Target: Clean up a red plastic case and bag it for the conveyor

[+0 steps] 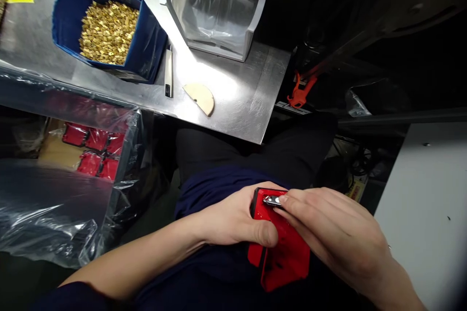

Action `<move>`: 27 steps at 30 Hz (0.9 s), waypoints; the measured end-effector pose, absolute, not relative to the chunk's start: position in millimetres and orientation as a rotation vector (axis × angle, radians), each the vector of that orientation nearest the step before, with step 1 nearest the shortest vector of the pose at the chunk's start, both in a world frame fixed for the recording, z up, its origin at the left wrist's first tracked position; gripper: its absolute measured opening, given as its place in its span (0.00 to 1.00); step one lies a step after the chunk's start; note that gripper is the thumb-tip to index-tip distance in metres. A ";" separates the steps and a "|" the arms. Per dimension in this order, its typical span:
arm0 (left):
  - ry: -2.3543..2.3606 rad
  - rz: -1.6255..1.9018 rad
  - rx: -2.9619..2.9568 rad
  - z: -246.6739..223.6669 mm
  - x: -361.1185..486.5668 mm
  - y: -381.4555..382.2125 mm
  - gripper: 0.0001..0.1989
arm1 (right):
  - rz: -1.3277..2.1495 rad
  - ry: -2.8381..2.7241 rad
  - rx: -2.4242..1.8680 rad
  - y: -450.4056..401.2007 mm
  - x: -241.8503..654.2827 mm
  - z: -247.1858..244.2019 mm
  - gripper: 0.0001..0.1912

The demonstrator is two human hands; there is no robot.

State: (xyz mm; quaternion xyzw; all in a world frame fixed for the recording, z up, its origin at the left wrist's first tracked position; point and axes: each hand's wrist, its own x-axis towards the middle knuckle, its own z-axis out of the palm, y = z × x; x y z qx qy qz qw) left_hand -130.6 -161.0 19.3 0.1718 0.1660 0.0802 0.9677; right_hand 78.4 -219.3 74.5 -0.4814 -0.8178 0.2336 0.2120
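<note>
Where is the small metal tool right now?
In the head view, below and right of centre, the small metal tool is in the right hand, its tip over the upper end of the red piece the left hand holds.

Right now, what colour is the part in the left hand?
The part in the left hand is red with black edging; head view shows it best.

Left hand: fingers largely hidden behind red part. Metal tool, at red part's upper end, partly covered by right hand.
</note>
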 end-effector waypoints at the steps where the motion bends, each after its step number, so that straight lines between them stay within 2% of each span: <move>1: 0.332 0.154 0.343 18.8 -130.8 -161.5 0.33 | 0.629 -2.287 -1.335 -218.5 78.3 74.7 0.18; 5: 0.333 0.149 0.333 16.5 -132.3 -163.5 0.35 | 0.547 -2.339 -1.308 -213.9 79.8 75.3 0.14; 8: 0.318 0.145 0.321 14.9 -132.7 -163.7 0.36 | 0.614 -2.345 -1.316 -212.5 81.2 78.2 0.12; 11: 0.287 0.142 0.284 14.3 -131.9 -163.6 0.36 | 0.648 -2.181 -1.616 -215.2 79.6 83.9 0.07; 14: 0.268 0.149 0.271 14.6 -131.3 -164.2 0.35 | 0.501 -1.930 -1.862 -219.4 75.7 88.1 0.05; 19: 0.305 0.143 0.258 16.6 -132.2 -164.0 0.40 | 0.708 -2.004 -1.673 -220.2 71.3 85.6 0.06; 27: 0.287 0.134 0.319 18.9 -129.9 -160.5 0.33 | 0.760 -2.152 -1.492 -221.8 69.1 81.6 0.10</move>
